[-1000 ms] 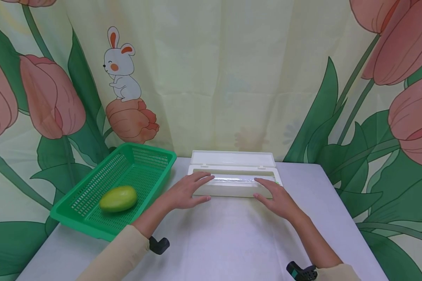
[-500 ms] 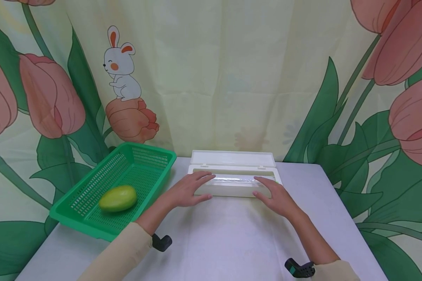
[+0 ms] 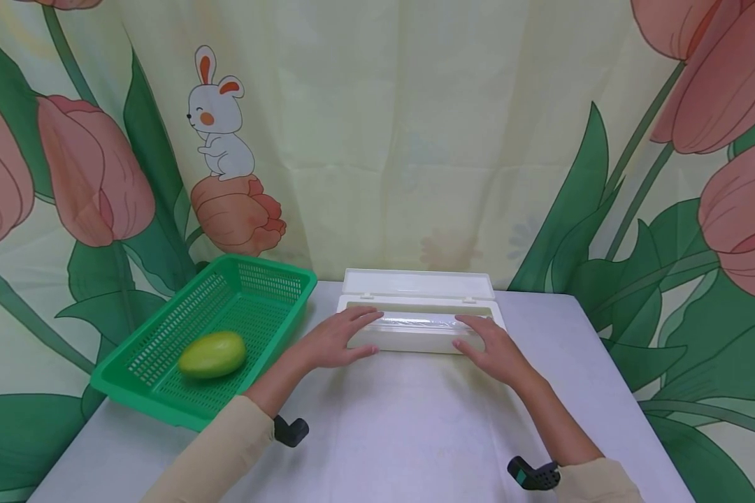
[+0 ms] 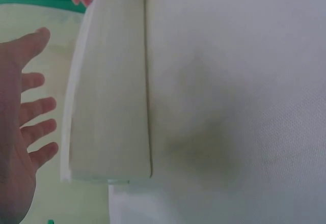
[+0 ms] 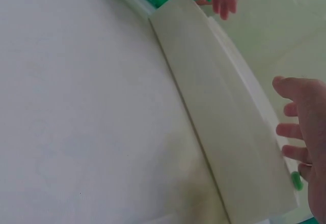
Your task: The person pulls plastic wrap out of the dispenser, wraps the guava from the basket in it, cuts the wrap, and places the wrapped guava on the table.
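Observation:
A long white plastic-wrap dispenser box (image 3: pixel 418 341) lies at the far middle of the table, its lid (image 3: pixel 417 284) flipped back. Inside it shows a shiny roll of plastic wrap (image 3: pixel 420 321). My left hand (image 3: pixel 335 341) hovers at the box's left end, fingers spread, holding nothing. At the right end my right hand (image 3: pixel 495 353) hovers likewise, fingers loosely extended and thumb in front of the box. In the left wrist view, gaps show between the left fingers (image 4: pixel 41 127) and the box. A small green piece (image 5: pixel 296 180) shows at the box's end in the right wrist view.
On the left stands a green perforated basket (image 3: pixel 163 300) with a yellow-green oval melon-like fruit (image 3: pixel 212 355) in it. A white cloth (image 3: pixel 403 433) covers the table. Behind the table hangs a curtain (image 3: pixel 377 140) printed with tulips and a rabbit.
Both forearms have shifted slightly forward, while the hands stay almost in place over the box ends. The box, basket and fruit have not moved.

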A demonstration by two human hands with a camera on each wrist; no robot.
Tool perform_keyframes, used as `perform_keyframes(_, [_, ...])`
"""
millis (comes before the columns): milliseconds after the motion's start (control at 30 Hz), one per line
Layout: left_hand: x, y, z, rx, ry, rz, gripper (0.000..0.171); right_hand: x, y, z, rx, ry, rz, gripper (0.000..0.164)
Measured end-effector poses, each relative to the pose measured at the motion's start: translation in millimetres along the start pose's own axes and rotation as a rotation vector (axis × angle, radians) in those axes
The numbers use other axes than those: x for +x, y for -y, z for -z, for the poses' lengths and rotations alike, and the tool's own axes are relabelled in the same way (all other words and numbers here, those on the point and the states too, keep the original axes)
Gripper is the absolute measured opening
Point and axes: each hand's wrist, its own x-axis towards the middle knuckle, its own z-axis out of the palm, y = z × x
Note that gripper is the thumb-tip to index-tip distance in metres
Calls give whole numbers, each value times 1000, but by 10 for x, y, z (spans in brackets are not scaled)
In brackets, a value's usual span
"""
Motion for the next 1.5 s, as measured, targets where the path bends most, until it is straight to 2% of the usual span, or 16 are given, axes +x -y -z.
perform_keyframes(200, [14, 35, -14, -8, -11, -5, 69, 30, -23, -8, -6, 4, 2, 53])
perform_keyframes(867, [72, 111, -59, 4, 3, 36, 67, 133, -61, -9, 8, 28, -49, 53])
perform_keyframes(1200, [111, 148, -72, 5, -2, 44, 67, 180, -73, -2, -9, 23, -27, 50])
perform_keyframes(1500, [144, 136, -76, -3, 8, 78, 65, 216, -90, -15, -56, 50, -70, 50])
